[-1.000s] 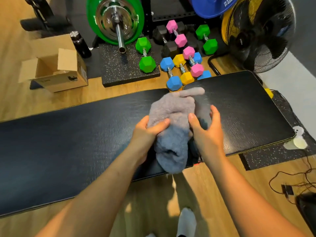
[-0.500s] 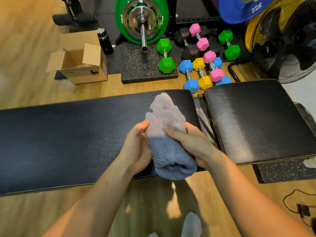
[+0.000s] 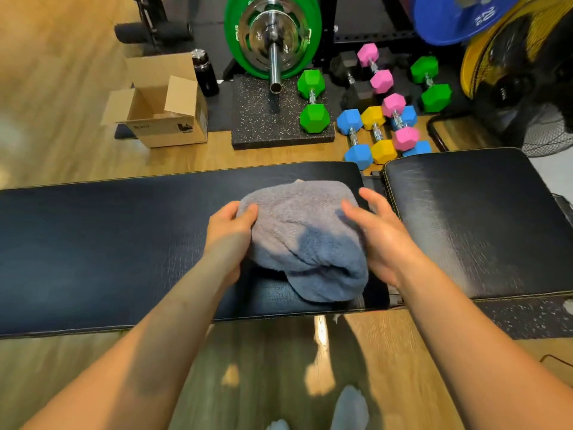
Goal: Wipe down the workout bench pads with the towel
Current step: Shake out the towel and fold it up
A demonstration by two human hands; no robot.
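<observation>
Towel point(image 3: 304, 237): grey, bunched into a thick wad, lying on the right end of the long pad point(image 3: 108, 243), between the two sets of fingers and touching both. Its near fold reaches almost to the front edge of the surface. Left hand point(image 3: 229, 231): grips the wad's left edge, thumb point(image 3: 248, 214) laid on top of the pile and the other fingers curled at the side. Right hand point(image 3: 378, 240): palm against the wad's right flank, thumb resting on the cloth, fingers point(image 3: 372, 198) loosely spread and extended, not closed round anything. The gap between the pads lies just beyond the right fingertips, with the short pad point(image 3: 480, 221) directly past it. Condition of the surface: the short pad shows pale streaks along its left half; whether these are wipe marks or glare cannot be told. The long stretch to the left of the left fingers is dark and even, with no visible trace of wiping either way. Assessment: the cloth appears to be in the course of being gathered or reshaped, not pushed in a stroke. On that reading the task is at an early or middle stage, with most of the long pad outstanding and the short pad's status unconfirmed.
</observation>
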